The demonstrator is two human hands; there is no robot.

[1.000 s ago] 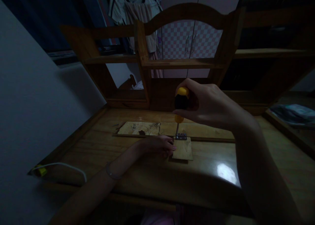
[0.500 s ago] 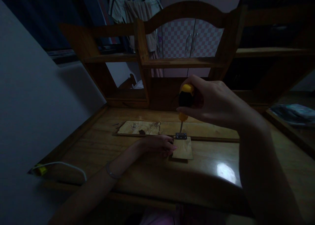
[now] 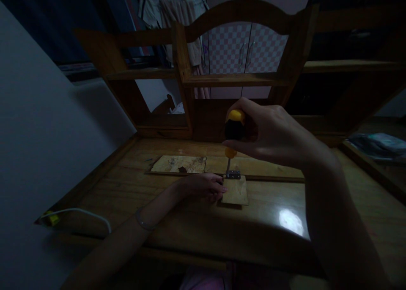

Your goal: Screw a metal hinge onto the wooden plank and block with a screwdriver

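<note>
A room in a home

Clothes (image 3: 179, 15) hang beyond the far edge of the surface (image 3: 260, 214), beside a pink checked wardrobe (image 3: 226, 51). A curtain (image 3: 41, 23) drapes past its far left corner; a wooden shelf (image 3: 234, 80) lines the far edge.

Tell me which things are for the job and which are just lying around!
Seem for the job:
- yellow-and-black screwdriver, in the right hand
- metal hinge
- small wooden board, touched by the left hand

Seem just around:
- white cord
- yellow object
- hanging shirt
</note>
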